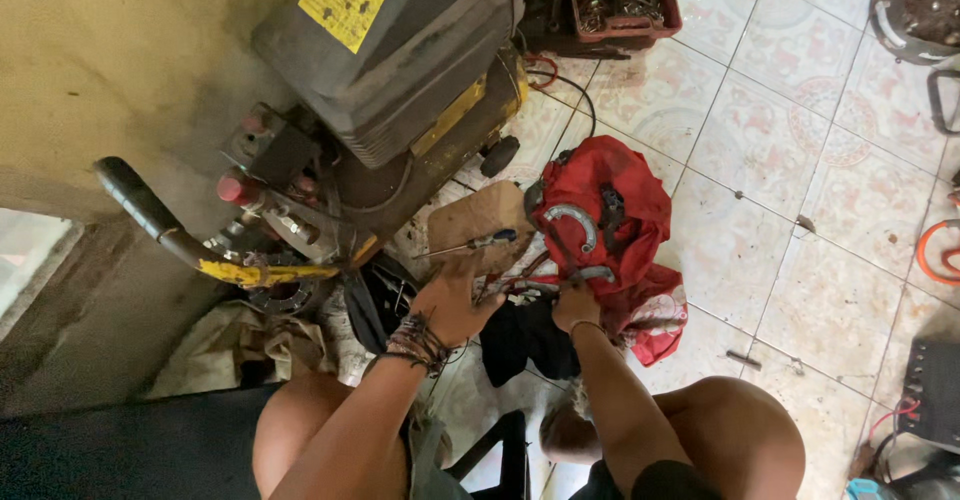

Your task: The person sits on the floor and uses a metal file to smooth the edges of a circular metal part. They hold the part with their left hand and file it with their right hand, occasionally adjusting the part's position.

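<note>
While I crouch over the tiled floor, both my arms run down from six o'clock toward the clutter at centre frame.

Left hand: my left hand [452, 300], beaded bracelets [418, 342] stacked on its wrist, lies palm down with fingers spread and slack, gripping nothing; the fingertips touch the edge of the flat brown cardboard scrap [478, 222].

Right hand: my right hand [576, 305] is curled around the thin grey metal parts [560, 282] at the lower edge of the crumpled red cloth [610, 225]; how firmly it grips them I cannot tell.

Screwdriver: the slim screwdriver with a dark blue handle [478, 244] lies on the cardboard, just at twelve o'clock of my left hand, shaft pointing to nine o'clock.

Curved piece: a grey metal half-ring [573, 222] sits on the red cloth, at twelve o'clock of my right hand.

Machine: the big dark-grey and yellow motor unit [400, 70] fills eleven o'clock, with a yellow label on top and a black-gripped bent handle [160, 222] sticking out to nine o'clock.

Black rag: a black cloth [525, 338] lies between my wrists.

Tray: a red plastic tray of metal bits [624, 0] sits at one o'clock, well apart from my hands.

Floor: pale patterned tiles [780, 150], stained, spread out to three o'clock.
</note>
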